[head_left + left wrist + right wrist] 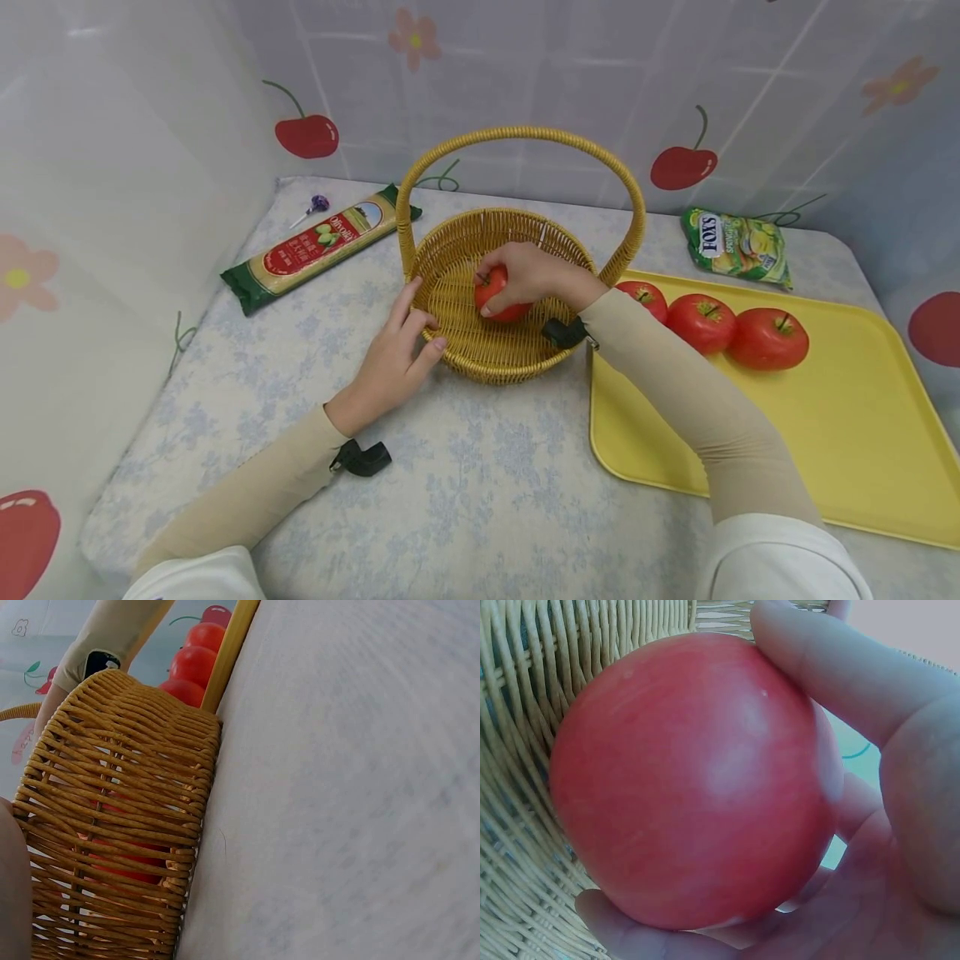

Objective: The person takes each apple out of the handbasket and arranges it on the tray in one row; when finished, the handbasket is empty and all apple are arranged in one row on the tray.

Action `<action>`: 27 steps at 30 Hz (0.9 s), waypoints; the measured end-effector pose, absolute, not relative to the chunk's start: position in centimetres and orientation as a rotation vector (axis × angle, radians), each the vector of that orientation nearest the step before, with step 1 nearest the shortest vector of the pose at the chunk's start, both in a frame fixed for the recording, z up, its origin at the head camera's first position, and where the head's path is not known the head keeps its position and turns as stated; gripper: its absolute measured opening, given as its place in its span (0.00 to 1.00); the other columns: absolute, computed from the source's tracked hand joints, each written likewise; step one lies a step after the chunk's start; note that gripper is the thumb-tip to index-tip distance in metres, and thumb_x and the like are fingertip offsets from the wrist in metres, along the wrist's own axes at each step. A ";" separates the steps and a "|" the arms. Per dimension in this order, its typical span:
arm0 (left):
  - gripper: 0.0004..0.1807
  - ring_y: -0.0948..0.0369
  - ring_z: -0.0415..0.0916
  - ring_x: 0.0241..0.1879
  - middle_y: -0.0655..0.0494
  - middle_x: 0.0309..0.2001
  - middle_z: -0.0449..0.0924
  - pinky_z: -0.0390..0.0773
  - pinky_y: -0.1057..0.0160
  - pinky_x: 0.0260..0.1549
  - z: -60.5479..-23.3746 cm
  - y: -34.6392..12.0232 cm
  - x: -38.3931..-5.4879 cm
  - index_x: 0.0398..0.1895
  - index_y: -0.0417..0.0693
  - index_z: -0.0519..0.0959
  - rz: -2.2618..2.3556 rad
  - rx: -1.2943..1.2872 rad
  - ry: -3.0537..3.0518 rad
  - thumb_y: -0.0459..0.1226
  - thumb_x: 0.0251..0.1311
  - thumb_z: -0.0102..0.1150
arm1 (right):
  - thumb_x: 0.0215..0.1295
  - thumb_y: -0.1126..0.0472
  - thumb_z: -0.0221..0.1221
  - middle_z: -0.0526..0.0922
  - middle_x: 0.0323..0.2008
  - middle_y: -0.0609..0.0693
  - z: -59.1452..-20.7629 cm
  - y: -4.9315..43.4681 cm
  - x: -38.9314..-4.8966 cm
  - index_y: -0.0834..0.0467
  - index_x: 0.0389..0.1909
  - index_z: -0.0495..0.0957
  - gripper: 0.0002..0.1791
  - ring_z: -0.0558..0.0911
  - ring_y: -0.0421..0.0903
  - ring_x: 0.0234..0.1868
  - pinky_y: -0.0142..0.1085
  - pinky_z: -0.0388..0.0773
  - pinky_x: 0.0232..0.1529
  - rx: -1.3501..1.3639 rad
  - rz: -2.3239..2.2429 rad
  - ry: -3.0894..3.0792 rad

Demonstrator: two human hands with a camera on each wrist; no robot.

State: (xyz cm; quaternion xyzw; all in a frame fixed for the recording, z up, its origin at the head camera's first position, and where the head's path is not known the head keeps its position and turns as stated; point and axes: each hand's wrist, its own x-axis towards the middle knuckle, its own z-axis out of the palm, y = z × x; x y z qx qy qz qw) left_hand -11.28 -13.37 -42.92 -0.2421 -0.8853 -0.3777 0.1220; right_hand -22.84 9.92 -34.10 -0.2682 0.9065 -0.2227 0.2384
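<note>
My right hand [531,273] grips a red apple [489,287] low inside the yellow wicker basket [491,372]. In the right wrist view, the thumb and fingers curl round opposite sides of the apple [694,780], which sits close to the woven wall [525,780]. My left hand [386,362] touches the basket's left front rim with spread, relaxed fingers. Through the gaps in the weave, the left wrist view gives glimpses of red [131,862] inside the basket. The tall arched handle [521,133] stands upright over it.
To the right lies a yellow tray [840,442] with three red apples [768,339] along its back left. A green candy bag [738,246] rests behind the tray. Left of the basket lie a spaghetti pack [318,250] and a lollipop [318,203]. Patterned curtains border the table.
</note>
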 end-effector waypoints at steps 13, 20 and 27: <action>0.41 0.61 0.63 0.23 0.35 0.80 0.50 0.66 0.60 0.23 -42.9 -13.4 -11.2 0.49 0.41 0.73 -1.114 -0.707 -2.576 0.69 0.73 0.26 | 0.54 0.58 0.75 0.80 0.58 0.56 -33.4 10.3 -22.6 0.53 0.57 0.79 0.28 0.79 0.53 0.57 0.47 0.80 0.55 -0.720 -0.576 2.432; 0.43 0.63 0.59 0.20 0.36 0.80 0.50 0.65 0.62 0.21 -42.8 -13.4 -11.3 0.49 0.41 0.73 -1.115 -0.707 -2.588 0.70 0.72 0.26 | 0.57 0.57 0.73 0.79 0.61 0.56 -32.0 11.1 -21.6 0.53 0.60 0.79 0.29 0.78 0.55 0.59 0.50 0.79 0.57 -0.801 -0.559 2.455; 0.43 0.64 0.59 0.20 0.35 0.80 0.50 0.64 0.62 0.21 -42.9 -13.4 -11.3 0.49 0.40 0.74 -1.114 -0.708 -2.578 0.69 0.72 0.25 | 0.58 0.56 0.74 0.80 0.60 0.55 -30.4 12.8 -19.8 0.54 0.60 0.79 0.28 0.77 0.54 0.58 0.50 0.79 0.56 -0.892 -0.564 2.508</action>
